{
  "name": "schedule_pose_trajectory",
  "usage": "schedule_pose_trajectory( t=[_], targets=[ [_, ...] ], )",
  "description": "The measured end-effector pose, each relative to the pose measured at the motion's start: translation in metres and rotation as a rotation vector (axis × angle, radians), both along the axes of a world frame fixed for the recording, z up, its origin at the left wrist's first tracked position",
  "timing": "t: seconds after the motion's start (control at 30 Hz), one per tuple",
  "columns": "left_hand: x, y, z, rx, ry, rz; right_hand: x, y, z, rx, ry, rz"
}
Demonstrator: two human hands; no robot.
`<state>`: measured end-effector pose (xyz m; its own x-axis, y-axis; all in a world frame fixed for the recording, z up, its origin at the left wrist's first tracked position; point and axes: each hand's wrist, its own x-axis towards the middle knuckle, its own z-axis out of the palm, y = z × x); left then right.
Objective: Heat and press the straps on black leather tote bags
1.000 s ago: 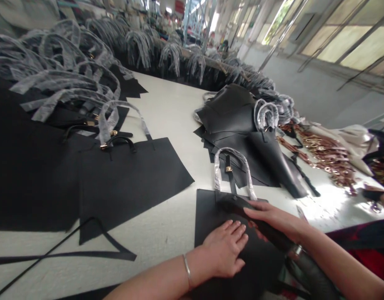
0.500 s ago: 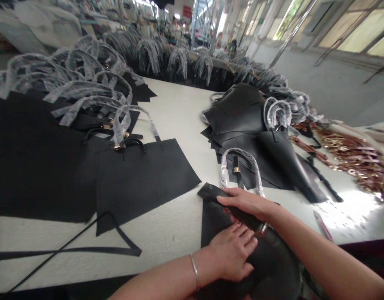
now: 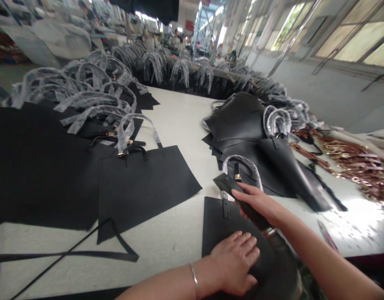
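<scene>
Two bare hands work over one black bag panel [image 3: 212, 227] in the head view, at the near side of the pale desk [image 3: 176, 237]. The panel is smooth, matte and flat, with a straight left edge, a square upper left corner and a narrow stitched tab [image 3: 226, 209] near its top. A plastic-wrapped handle [image 3: 243, 159] arches beyond the top edge, clear and wrinkled over its curve, and a black strap with a gold-coloured buckle [image 3: 238, 177] shows inside the arch. The left hand [image 3: 236, 264] lies palm down on the panel, its grip open, fingers extended, holding nothing. The right hand [image 3: 257, 205] has its grip closed round a black handheld tool [image 3: 225, 181], whose blunt front end crosses over the lower part of the handle. Hidden beneath the tool and right hand are the panel's upper right part and the handle's right foot. The panel's lower end is covered by the left hand and cut off by the frame. A dark ribbed hose [image 3: 282, 250] behind the tool blends into the panel, so their border is hard to make out.
</scene>
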<state>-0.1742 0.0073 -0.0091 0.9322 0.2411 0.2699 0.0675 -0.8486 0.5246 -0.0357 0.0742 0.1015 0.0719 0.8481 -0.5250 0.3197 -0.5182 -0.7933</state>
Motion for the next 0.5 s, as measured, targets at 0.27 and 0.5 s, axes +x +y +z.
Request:
schedule_pose_trajectory(
  t=[0.27,0.5],
  targets=[
    [-0.034,0.072,-0.002,0.012,-0.042,0.87,0.012,-0.046,-0.001,-0.098,0.06,0.001],
    [-0.07,0.138,-0.01,-0.068,-0.015,0.888,-0.013,-0.026,-0.009,-0.036,0.075,0.112]
  ],
)
